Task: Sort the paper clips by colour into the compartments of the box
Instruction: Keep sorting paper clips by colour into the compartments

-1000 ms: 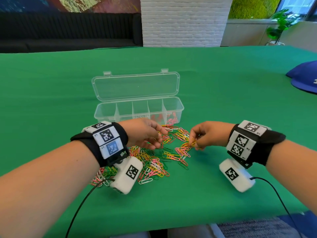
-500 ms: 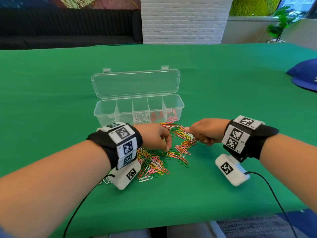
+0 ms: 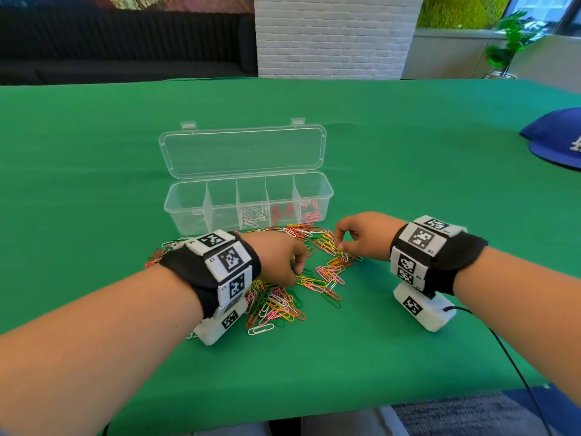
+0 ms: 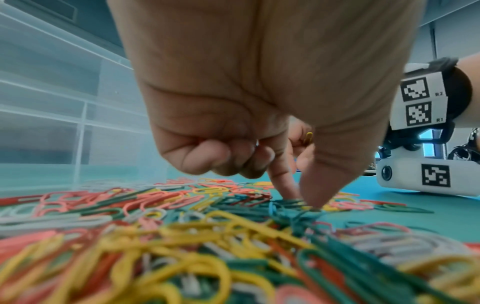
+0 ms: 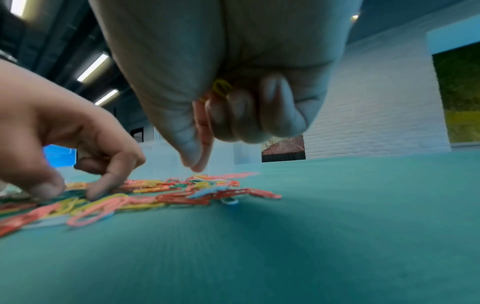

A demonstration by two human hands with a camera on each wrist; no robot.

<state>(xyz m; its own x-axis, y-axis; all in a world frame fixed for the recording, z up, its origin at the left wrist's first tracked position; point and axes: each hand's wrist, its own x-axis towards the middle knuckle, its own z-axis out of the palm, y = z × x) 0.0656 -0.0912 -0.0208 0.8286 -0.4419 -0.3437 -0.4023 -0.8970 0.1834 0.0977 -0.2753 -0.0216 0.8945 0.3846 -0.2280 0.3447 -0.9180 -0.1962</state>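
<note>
The right grip [image 5: 223, 123] is curled round yellow clips [image 5: 221, 87] and has been lifted slightly off the pile [image 3: 283, 284] on the desk [image 3: 408, 357] since a second ago; the left grip [image 3: 279, 262] now pinches down into green clips [image 4: 298, 209]. The box [image 3: 327, 196] behind stays partly filled, so gathering is judged ongoing.

Office lounge — moss wall [image 3: 456, 11], black sofa [image 3: 125, 42], brick pillar [image 3: 330, 36]

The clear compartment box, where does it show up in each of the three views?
Head: clear box at centre, lid open, behind the clip pile.
Left wrist: blurred translucent wall filling the left side.
Right wrist: faint pale shape behind the fingertips, blurred.
Shared landmark: the clip pile on the green table.
</note>
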